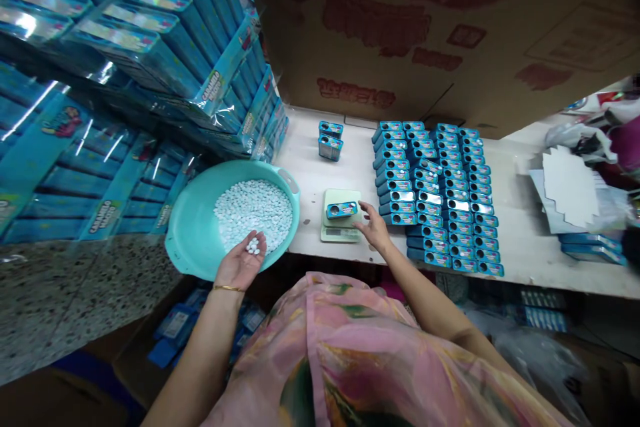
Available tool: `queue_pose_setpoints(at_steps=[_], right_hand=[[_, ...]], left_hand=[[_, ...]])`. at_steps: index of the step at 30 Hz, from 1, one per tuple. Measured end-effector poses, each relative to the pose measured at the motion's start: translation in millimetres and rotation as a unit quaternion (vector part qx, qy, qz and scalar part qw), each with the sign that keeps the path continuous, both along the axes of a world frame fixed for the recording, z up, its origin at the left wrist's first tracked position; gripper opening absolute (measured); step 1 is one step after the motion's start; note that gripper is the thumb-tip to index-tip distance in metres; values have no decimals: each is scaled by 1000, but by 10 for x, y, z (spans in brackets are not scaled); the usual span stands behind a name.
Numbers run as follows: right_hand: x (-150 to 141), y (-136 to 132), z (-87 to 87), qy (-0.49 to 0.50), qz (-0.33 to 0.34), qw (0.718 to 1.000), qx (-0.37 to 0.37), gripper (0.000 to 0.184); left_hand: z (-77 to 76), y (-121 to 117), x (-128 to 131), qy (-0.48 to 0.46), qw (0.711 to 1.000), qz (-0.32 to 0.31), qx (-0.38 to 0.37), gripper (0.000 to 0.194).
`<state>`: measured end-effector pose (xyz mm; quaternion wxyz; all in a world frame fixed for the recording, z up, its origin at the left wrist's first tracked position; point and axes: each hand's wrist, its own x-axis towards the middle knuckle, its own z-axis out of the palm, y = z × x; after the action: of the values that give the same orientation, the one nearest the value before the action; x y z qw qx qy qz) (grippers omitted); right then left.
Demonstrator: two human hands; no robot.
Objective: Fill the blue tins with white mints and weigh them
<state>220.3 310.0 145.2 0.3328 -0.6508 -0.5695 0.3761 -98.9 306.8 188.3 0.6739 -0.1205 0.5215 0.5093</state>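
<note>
My left hand (pixel 243 263), palm up over the near rim of a turquoise basin (pixel 193 227), cups a small heap of white candies (pixel 253 246). Many more loose white candies (pixel 255 210) lie in the basin. On a pale green digital scale (pixel 340 234) rests a blue tin (pixel 342 209) with a dark round opening at its left end. My right hand (pixel 374 228) is at the tin's right end with thumb and fingers apart; whether the fingertips touch it I cannot tell.
Rows of blue tins (pixel 435 200) stand on the white table right of the scale, two tins (pixel 331 147) behind it. Shrink-wrapped stacks of blue packs (pixel 165 47) rise at left. A big cardboard box (pixel 400 33) borders the back. White card pieces (pixel 570 190) lie far right.
</note>
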Motion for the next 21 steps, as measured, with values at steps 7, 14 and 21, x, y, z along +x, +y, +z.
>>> queue_pose_setpoints(at_steps=[7, 14, 21], right_hand=[[-79, 224, -132, 24, 49, 998, -16, 44], [-380, 232, 588, -175, 175, 957, 150, 39], [-939, 342, 1195, -395, 328, 824, 239, 37]], left_hand=[[99, 26, 280, -31, 998, -45, 6, 18], [111, 249, 743, -98, 991, -84, 35, 23], [109, 494, 818, -126, 989, -52, 65, 30]])
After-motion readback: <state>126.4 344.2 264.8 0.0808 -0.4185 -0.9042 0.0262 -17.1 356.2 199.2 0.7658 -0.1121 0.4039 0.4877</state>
